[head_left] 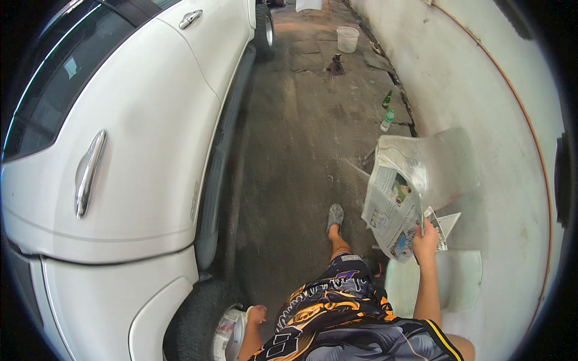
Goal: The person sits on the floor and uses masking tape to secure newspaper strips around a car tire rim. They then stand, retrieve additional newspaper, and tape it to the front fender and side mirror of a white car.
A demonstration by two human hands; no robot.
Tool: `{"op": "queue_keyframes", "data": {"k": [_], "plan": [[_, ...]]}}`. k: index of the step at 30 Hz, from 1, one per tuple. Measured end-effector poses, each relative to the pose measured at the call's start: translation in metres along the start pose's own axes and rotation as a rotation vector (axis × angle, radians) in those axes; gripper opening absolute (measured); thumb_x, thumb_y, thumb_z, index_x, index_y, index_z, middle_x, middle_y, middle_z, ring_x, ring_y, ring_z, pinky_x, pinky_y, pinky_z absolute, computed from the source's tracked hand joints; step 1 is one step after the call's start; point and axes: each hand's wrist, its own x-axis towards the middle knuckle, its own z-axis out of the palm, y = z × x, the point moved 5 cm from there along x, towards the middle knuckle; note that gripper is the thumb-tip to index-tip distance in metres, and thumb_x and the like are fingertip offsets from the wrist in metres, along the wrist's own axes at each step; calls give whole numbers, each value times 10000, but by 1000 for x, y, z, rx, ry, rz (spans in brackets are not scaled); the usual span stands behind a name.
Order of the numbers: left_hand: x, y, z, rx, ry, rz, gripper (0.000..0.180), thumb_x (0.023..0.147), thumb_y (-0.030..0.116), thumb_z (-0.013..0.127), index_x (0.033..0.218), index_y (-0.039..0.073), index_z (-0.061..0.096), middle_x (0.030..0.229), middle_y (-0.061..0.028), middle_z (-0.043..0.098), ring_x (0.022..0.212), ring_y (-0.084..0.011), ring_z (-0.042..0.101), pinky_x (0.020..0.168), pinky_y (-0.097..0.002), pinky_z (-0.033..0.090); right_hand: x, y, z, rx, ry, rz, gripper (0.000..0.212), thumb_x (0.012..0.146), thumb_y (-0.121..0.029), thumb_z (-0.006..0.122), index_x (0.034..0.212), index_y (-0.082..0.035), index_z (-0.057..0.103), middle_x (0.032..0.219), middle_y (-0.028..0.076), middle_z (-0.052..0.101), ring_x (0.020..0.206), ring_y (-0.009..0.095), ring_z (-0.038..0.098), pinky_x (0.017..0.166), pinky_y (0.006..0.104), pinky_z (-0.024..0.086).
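Observation:
My right hand (425, 239) is closed around the edge of several newspaper sheets (385, 210), which hang loosely over a pale plastic chair (460, 168). Smaller folded corners of the paper stick out beside the fingers. Low down, my left hand (257, 314) has its fingers curled, next to a whitish rounded thing with printed paper on it (227, 331). A pale yellowish edge shows at these fingers, but what they hold is too small to make out. Close by is the dark tyre (192, 322) of a white car.
The white car (138, 120) fills the left side, with a dark side step (226, 144) along it. A pale wall (506, 126) rises on the right. Along the wall are a second chair seat (460, 280), a clear bottle (387, 122), a green bottle (386, 99) and a white bucket (347, 41).

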Motion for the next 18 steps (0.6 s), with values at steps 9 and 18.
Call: {"op": "queue_keyframes", "data": {"k": [9,18], "plan": [[96,156,-21,-301,-135,-105,242,961,148,562,1110,14,697,781,-101,690,534,-201,639,443,-308,464,131,-107,126,-57,-136,-75,383,753,-4,650,1122,-92,701,868,251,692,866,473,660,773,542,511],[210,305,-91,-211,-55,168,349,939,126,562,1241,-12,672,898,-107,726,580,-156,649,467,-261,468,161,-183,230,-126,-226,-79,418,720,10,631,1117,-100,702,896,243,698,875,466,663,778,537,521]]}}
